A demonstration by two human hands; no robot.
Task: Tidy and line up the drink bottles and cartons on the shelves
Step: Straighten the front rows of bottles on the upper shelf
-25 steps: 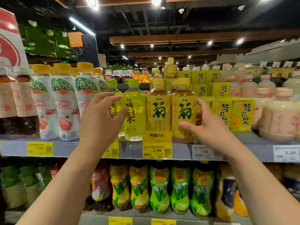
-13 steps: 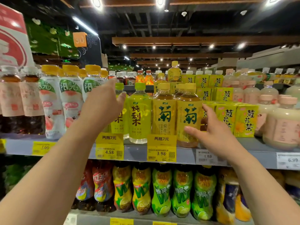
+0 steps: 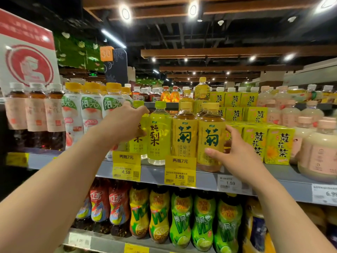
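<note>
Standing on the shelf (image 3: 255, 177), the right-hand tea bottle (image 3: 211, 137) is gripped by the right hand (image 3: 235, 154); the pear bottle (image 3: 139, 132) is covered by the left hand (image 3: 121, 128), finger grip undeterminable.

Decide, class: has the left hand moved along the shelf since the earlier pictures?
Yes. The left hand has reached deeper and slightly up, from level with the green-capped bottle to beside its neck.
</note>
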